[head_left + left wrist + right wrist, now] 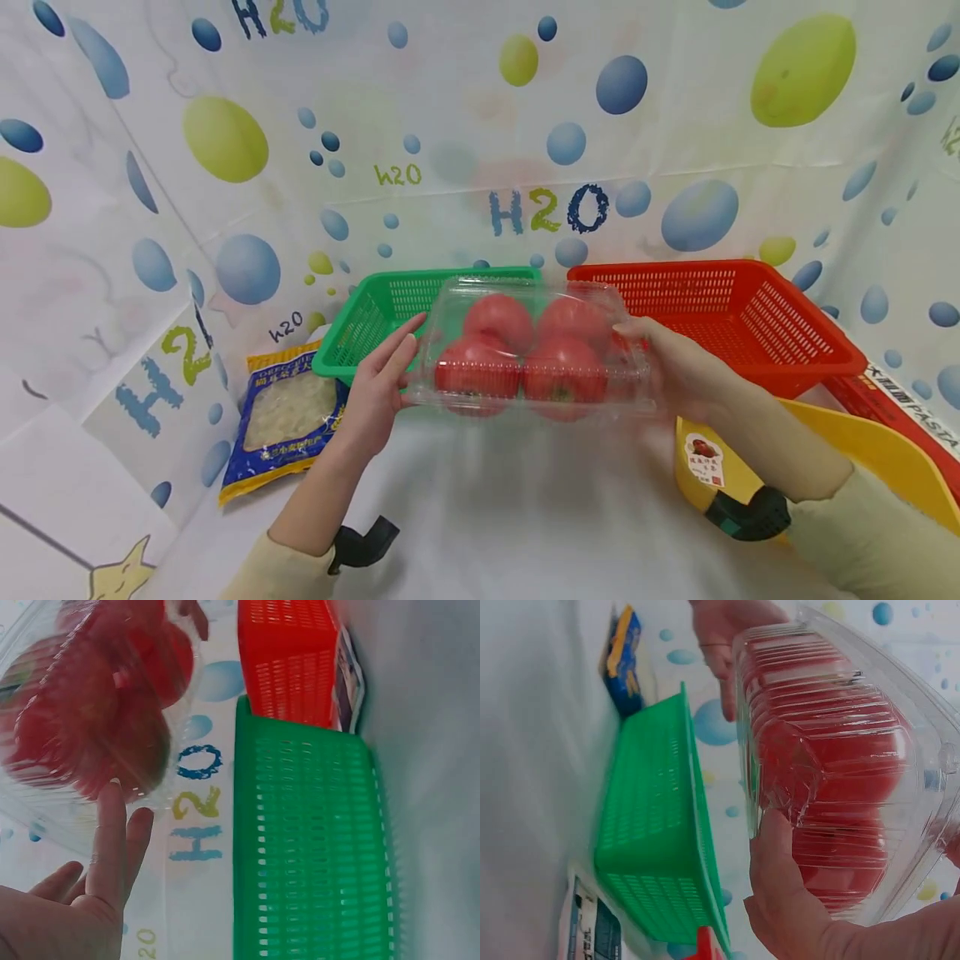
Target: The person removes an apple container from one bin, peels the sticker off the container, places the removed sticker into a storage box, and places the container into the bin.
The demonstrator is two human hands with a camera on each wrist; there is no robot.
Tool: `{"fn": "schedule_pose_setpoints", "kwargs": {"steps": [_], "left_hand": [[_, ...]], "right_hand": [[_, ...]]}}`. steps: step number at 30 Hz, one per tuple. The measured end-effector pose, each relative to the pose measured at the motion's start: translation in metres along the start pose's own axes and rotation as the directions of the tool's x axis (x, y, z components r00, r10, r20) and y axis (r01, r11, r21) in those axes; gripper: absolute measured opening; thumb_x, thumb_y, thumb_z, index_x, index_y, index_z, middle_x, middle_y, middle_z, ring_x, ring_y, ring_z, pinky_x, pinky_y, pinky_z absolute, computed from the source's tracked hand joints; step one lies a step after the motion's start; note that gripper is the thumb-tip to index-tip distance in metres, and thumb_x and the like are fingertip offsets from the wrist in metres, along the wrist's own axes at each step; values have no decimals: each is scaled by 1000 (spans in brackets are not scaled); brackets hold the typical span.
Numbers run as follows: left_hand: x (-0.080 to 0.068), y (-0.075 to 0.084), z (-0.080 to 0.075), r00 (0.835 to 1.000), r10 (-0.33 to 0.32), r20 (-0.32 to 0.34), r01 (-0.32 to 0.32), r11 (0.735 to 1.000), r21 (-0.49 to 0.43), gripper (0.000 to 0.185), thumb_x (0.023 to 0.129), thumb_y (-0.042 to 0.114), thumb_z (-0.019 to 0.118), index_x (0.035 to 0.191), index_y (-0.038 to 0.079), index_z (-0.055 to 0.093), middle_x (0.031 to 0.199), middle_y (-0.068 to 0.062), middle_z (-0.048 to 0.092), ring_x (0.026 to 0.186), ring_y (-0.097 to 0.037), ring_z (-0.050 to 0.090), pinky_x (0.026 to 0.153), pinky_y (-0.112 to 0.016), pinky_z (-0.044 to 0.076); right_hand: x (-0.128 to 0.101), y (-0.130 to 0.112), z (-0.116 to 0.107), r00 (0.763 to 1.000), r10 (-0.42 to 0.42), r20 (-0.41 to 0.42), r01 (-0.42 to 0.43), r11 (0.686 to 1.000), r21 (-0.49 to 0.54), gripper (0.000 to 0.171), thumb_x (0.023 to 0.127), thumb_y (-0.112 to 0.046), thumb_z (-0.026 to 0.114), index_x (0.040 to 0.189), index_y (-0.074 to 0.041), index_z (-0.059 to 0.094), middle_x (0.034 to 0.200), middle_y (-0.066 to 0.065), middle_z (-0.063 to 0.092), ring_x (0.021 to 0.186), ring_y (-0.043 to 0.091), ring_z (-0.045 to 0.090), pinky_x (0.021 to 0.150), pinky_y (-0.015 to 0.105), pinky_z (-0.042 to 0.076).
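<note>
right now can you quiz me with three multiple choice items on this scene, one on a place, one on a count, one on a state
1. Where is the green basket relative to the red basket?
A. on its left
B. stacked inside it
C. on its right

2. How many tomatoes are in the clear box?
A. two
B. four
C. six

3. How is the clear box held?
A. lying on the table
B. by the left hand alone
C. lifted between the left hand and right hand

Answers: 1 A, the head view shows them side by side, green to the left. 2 B, four red tomatoes show through the lid. 3 C, a hand is at each end.
</note>
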State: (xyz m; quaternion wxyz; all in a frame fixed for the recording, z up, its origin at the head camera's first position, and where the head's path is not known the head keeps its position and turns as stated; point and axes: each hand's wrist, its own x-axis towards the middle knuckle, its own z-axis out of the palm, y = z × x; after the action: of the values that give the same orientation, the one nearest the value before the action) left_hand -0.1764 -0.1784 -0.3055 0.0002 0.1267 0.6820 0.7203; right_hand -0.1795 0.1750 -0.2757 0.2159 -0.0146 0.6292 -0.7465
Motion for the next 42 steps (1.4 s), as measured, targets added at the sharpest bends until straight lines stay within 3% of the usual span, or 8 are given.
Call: {"fn": "schedule_pose_setpoints", "kwargs": {"steps": [7,12,17,21,28,33,38,42], "left_hand": [[-6,-9,-7,995,-25,-94,23,999,-23,51,109,37,44,152,9,44,137,-9,59,102,-18,71,80,-37,60],[-16,-22,-18,988,-97,-122,92,995,-45,51,109,36,45,149,4,46,126,2,67,105,-19,70,83,-37,59],[-24,-43,-35,977,-140,-159,142,990,2,52,109,35,47,142,-5,50,122,-1,70,102,-19,71,83,-36,59],[-27,-57,-48,960,-208,-189,212,977,-1,55,108,37,48,141,-7,49,129,-11,67,105,-22,70,85,-37,59],[-18,-64,-64,919,-319,-234,291,945,-147,57,107,39,50,144,-4,44,129,-12,66,107,-24,69,90,-38,57],[-11,-64,-67,909,-327,-259,279,938,-206,57,107,39,51,145,-2,41,124,-7,67,102,-18,70,91,-37,56],[-4,-67,-68,909,-313,-276,255,940,-225,53,107,39,50,142,0,43,118,-4,70,105,-20,70,92,-36,56],[-1,-70,-69,899,-312,-307,227,932,-282,42,108,36,49,133,3,45,115,-5,72,102,-19,71,92,-36,56]], "right_hand": [[22,-19,1,999,4,-42,-2,999,39,52,97,-43,64,140,-33,37,146,2,40,133,25,38,102,44,47],[46,-30,2,1000,-23,-14,23,1000,5,61,97,-42,63,147,-31,31,147,4,39,134,29,37,101,46,48],[71,-36,6,997,-59,46,59,998,17,44,100,-39,58,138,-28,39,142,7,44,131,32,41,99,48,49],[91,-39,9,992,-85,89,83,996,25,32,102,-35,53,130,-23,45,131,8,52,123,32,48,93,48,52],[122,-39,14,994,-31,108,25,998,64,30,100,-36,53,126,-22,47,127,13,55,115,35,57,94,50,52],[144,-37,18,992,-25,121,16,997,69,34,100,-35,52,131,-22,44,134,18,52,117,41,57,98,56,50],[165,-33,21,998,17,57,-20,998,52,45,98,-36,55,137,-23,38,138,23,52,119,42,56,97,54,51],[180,-30,29,998,51,42,-55,995,85,52,97,-35,59,141,-23,34,141,23,49,122,42,54,99,53,50]]}}
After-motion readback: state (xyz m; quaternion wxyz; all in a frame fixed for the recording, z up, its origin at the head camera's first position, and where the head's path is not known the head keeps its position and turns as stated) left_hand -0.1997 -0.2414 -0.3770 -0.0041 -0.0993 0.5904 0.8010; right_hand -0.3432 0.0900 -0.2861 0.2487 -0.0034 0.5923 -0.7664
